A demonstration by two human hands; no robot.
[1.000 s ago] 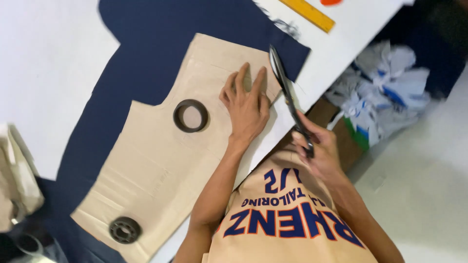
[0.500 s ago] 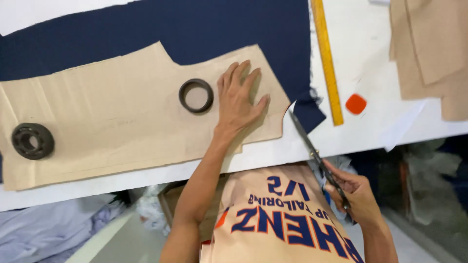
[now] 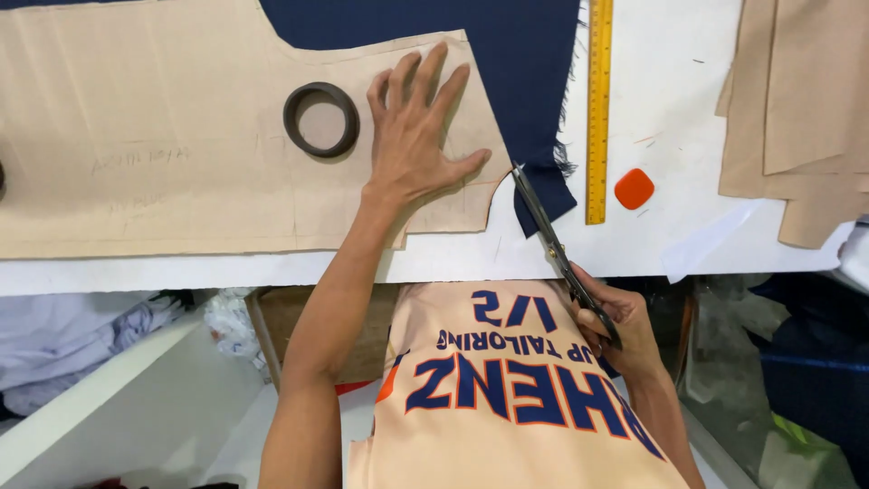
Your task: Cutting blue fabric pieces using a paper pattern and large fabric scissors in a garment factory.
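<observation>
My left hand (image 3: 412, 149) lay flat on the tan paper pattern (image 3: 181, 145), fingers (image 3: 425, 77) spread and pressing it onto the navy cloth (image 3: 507, 63). My right hand (image 3: 620, 330) gripped the black scissors (image 3: 552, 240), fingers curled shut through the handles below the edge of the white bench (image 3: 670, 91). The blade tips met the cloth just beside my left thumb, at the pattern's corner. A dark ring weight (image 3: 320, 119) sat on the pattern just left of my left hand. Beyond the scissors lay a yellow ruler (image 3: 598, 100), an orange chalk piece (image 3: 634, 188) and more tan pattern pieces (image 3: 806, 100).
</observation>
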